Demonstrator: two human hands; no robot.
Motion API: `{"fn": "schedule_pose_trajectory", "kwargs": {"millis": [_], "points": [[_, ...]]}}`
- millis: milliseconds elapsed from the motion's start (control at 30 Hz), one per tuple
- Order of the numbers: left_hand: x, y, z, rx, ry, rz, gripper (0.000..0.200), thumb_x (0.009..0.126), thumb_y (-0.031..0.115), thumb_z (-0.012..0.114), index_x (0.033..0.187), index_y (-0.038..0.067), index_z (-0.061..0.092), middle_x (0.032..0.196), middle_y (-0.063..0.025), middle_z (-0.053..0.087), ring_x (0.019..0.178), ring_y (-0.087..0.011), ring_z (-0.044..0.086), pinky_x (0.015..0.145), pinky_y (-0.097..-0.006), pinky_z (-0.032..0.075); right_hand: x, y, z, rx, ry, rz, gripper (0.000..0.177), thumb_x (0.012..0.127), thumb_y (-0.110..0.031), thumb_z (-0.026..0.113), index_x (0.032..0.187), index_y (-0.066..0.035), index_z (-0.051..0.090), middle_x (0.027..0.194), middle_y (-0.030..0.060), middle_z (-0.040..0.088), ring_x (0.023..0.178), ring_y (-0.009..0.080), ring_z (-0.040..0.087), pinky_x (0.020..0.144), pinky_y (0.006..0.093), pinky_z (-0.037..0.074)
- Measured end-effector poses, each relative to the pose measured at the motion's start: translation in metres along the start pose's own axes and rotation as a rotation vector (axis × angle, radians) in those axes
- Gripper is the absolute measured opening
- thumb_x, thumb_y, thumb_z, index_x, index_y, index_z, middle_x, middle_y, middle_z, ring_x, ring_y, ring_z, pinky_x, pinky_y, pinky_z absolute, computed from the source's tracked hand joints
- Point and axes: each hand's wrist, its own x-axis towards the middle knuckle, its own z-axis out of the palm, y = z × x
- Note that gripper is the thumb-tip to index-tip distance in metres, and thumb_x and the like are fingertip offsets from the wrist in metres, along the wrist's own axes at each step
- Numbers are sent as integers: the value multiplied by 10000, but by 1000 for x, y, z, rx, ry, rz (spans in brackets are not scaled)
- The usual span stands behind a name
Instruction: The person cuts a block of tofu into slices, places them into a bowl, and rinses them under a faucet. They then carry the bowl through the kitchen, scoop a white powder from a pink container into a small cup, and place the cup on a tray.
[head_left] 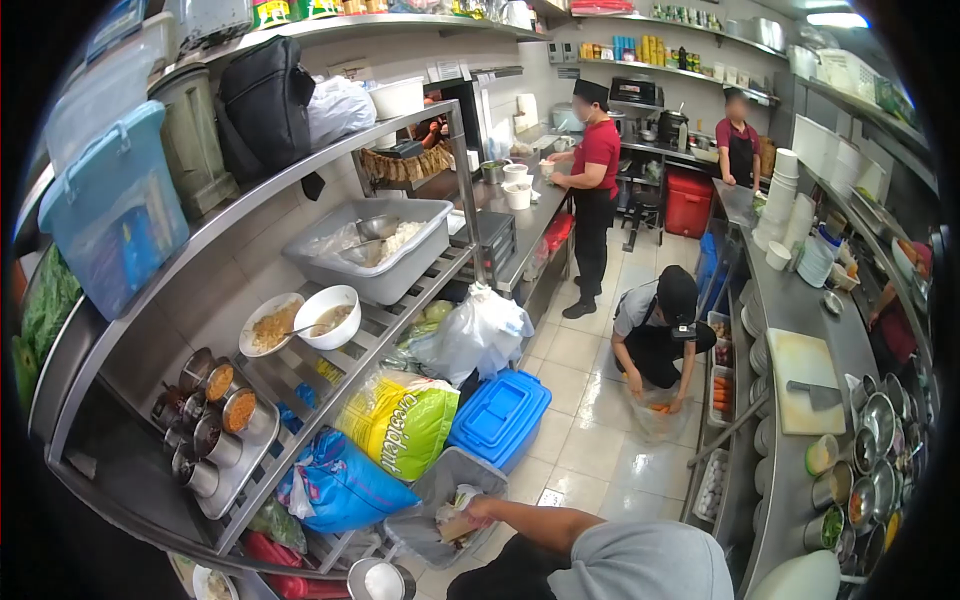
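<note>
Neither of my hands shows in this head view. At the lower edge, a person in a grey shirt (650,565) bends over, one hand (482,510) down inside a grey bin (425,485) with cardboard and wrappers; the fingers are partly hidden. On the tiled floor, a person in a black cap (678,295) squats with both hands at a clear plastic bag (660,422) containing orange pieces that look like carrots. Farther back, a person in a red shirt (600,155) stands at the left counter, hands by white tubs (517,192). Another person in a dark apron (740,155) stands behind the right counter.
A steel rack (225,510) on the left carries a grey tub (400,285), bowls and metal cups. Below are sacks and a blue lidded box (500,410). The right counter holds a cutting board (805,380), a knife (815,390) and several metal bowls. A tiled aisle (570,440) runs between.
</note>
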Motion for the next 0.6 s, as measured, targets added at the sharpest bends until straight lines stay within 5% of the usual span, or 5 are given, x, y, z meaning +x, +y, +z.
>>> {"fn": "schedule_pose_trajectory", "kwargs": {"millis": [67, 100, 167, 400, 600], "points": [[7, 0, -7, -87, -112, 16, 268, 784, 26, 515, 1039, -56, 521, 912, -138, 596, 713, -233, 600, 576, -346, 545, 23, 21, 3, -471, 129, -403, 336, 854, -345, 582, 916, -24, 660, 840, 110, 673, 717, 242, 668, 567, 383, 538], [-20, 42, 14, 11, -87, -28, 232, 794, 40, 507, 1002, -60, 531, 891, -137, 597, 704, -230, 599, 575, -343, 542, 13, 16, 11, -467, 132, -396, 336, 854, -345, 582, 916, -24, 660, 840, 110, 673, 717, 242, 668, 567, 383, 538], [-12, 53, 6, 258, -97, -10, 170, 802, 49, 499, 916, -68, 548, 856, -145, 596, 712, -229, 603, 559, -342, 531, -10, -5, 21, 40, 279, -80, 240, 849, -278, 554, 840, -73, 678, 775, 80, 667, 629, 213, 654, 498, 366, 518], [53, 46, -40, 204, -265, -86, 173, 791, 57, 491, 902, -60, 554, 729, -123, 600, 568, -204, 602, 461, -337, 510, -46, -15, 68, 291, 289, -189, 424, 889, -309, 497, 1280, -147, 483, 856, 69, 683, 689, 181, 660, 519, 320, 520], [83, 50, -61, 461, -465, -10, 165, 777, 70, 462, 837, -24, 584, 606, -127, 581, 367, -223, 503, 324, -333, 410, -111, 23, 90, 637, 411, -276, 234, 916, -231, 382, 1002, -97, 553, 815, 69, 661, 673, 189, 655, 534, 329, 499]]}}
